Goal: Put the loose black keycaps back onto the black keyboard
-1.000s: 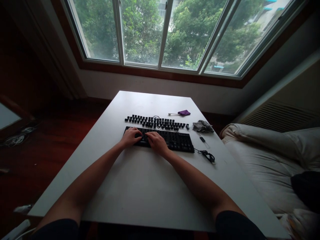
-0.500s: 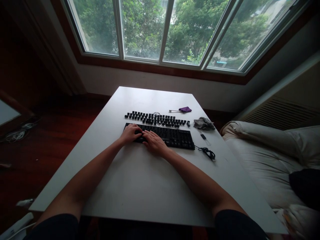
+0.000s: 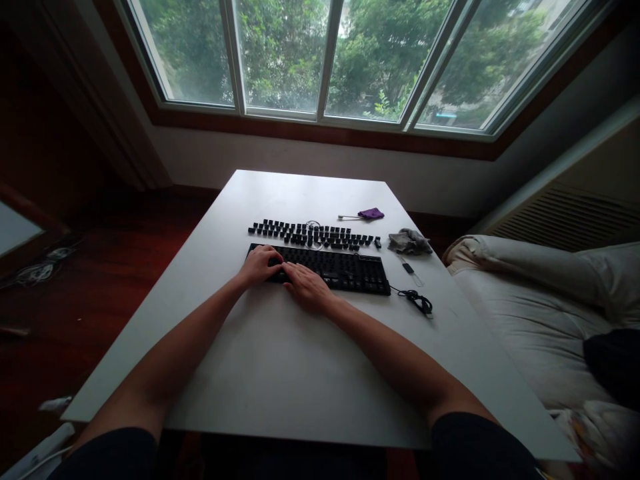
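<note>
White desk [image 3: 280, 373] up front. Right hand [image 3: 306, 287] lying pretty flat over front edge of black keyboard [image 3: 350, 270], fingertips right by left thumb. Left hand [image 3: 259, 265] curled over keyboard's left end, thumb bent in toward fingers; honestly can't tell from here if either grip's got anything. Bundled cable [image 3: 419, 302] off keyboard's right side. Beyond keyboard, loose black keycaps [image 3: 311, 239] in rough rows, then purple cloth [image 3: 371, 213], window [image 3: 373, 67] way back.
</note>
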{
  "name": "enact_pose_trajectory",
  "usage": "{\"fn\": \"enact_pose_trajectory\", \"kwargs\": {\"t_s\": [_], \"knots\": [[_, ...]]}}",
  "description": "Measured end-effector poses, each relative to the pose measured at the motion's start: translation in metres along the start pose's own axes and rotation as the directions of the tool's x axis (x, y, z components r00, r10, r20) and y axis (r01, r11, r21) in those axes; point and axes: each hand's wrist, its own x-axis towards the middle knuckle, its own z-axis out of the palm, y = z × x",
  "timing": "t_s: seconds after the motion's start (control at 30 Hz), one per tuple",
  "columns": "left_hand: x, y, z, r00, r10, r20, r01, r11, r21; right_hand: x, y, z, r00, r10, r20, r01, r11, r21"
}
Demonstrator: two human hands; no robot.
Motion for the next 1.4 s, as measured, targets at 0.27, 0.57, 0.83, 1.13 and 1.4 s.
{"fn": "enact_pose_trajectory", "kwargs": {"t_s": [0.27,0.57,0.83,1.13,1.4], "knots": [[0.001,0.003,-0.003,1.000,0.007,0.012,-0.007,1.000,0.013,0.000,0.008,-0.005,0.992,0.031,-0.125,-0.037,0.998,-0.042],[0.021,-0.001,-0.005,0.997,-0.045,-0.058,0.044,0.999,-0.023,-0.003,0.009,-0.004,0.999,-0.024,-0.044,0.019,0.994,-0.106],[0.066,-0.014,0.006,0.993,-0.082,-0.084,0.089,0.993,0.081,-0.002,0.002,-0.009,1.000,-0.025,-0.012,0.024,0.996,-0.081],[0.103,-0.013,0.022,0.989,-0.144,0.023,0.139,0.977,0.160,-0.006,0.017,-0.021,0.963,0.052,-0.264,-0.060,0.998,-0.021],[0.106,-0.020,0.030,0.991,-0.135,0.003,0.133,0.982,0.135,-0.010,0.018,-0.027,0.949,0.106,-0.297,-0.097,0.994,0.043]]}}
